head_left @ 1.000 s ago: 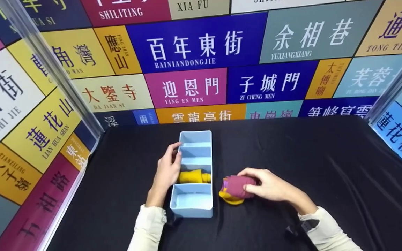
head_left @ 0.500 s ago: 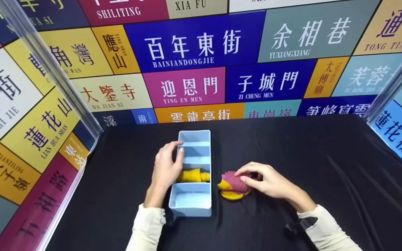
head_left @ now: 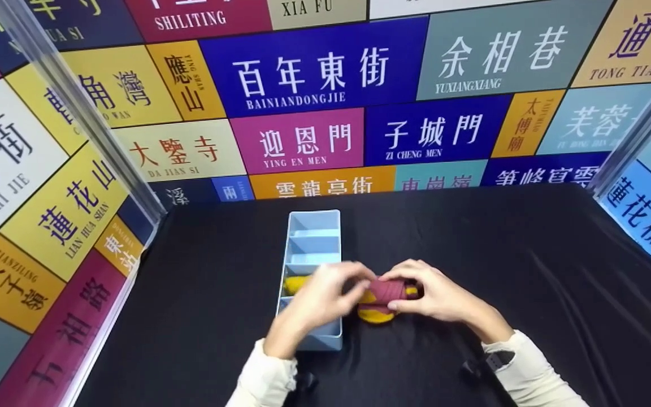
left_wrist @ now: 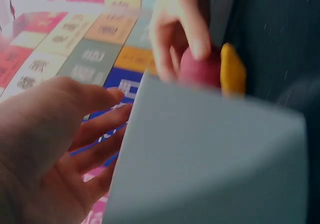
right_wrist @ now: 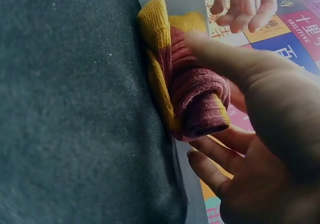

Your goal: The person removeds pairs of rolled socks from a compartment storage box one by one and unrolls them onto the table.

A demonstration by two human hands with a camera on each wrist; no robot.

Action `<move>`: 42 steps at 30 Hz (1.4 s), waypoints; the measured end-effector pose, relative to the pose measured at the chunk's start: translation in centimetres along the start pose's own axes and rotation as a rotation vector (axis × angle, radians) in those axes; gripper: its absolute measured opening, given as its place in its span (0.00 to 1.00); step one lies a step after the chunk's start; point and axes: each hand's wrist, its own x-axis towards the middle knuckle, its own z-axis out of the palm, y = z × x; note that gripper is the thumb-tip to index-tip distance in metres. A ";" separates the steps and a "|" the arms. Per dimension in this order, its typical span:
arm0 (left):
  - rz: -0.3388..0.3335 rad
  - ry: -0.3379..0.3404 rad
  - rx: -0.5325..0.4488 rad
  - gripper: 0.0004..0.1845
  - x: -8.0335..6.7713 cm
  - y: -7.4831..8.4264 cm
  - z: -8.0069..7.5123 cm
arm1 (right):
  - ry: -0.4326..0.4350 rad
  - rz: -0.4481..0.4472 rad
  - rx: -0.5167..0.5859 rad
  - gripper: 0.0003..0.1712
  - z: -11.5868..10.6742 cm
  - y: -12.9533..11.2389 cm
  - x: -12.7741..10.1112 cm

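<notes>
A rolled maroon-and-yellow ribbed sock (head_left: 387, 290) lies on the black cloth, just right of a pale blue box (head_left: 314, 224) divided into compartments. My right hand (head_left: 435, 294) grips it, with the thumb (right_wrist: 220, 53) over one side and fingers round the other. Reaching across the box, my left hand (head_left: 328, 297) has loosely bent fingers close to the sock's left end. In the right wrist view those left fingers (right_wrist: 245, 8) hang apart from the sock. A yellow roll (head_left: 297, 284) sits in the box's third compartment, partly hidden behind my left hand.
Black cloth (head_left: 472, 226) covers the table, with folds at the right. Panels (head_left: 314, 68) with street names stand behind and on both sides, joined by clear corner strips (head_left: 116, 147). The box's two far compartments are visible beyond my left hand.
My left hand has left the box's left side and moved right over it to the sock. The right hand has changed its hold, and the sock's rolled end now shows beside its fingers.
</notes>
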 end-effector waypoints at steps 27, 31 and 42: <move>0.104 -0.046 0.743 0.04 -1.1 3.3 6.4 | 0.010 0.175 0.078 0.21 -0.2 0.9 0.0; 0.118 -0.064 0.750 0.06 -1.1 3.2 6.4 | 0.110 0.205 0.075 0.23 0.2 1.0 0.2; 0.132 -0.128 0.746 0.10 -1.0 3.3 6.2 | 0.302 0.132 -0.069 0.06 0.6 0.7 0.6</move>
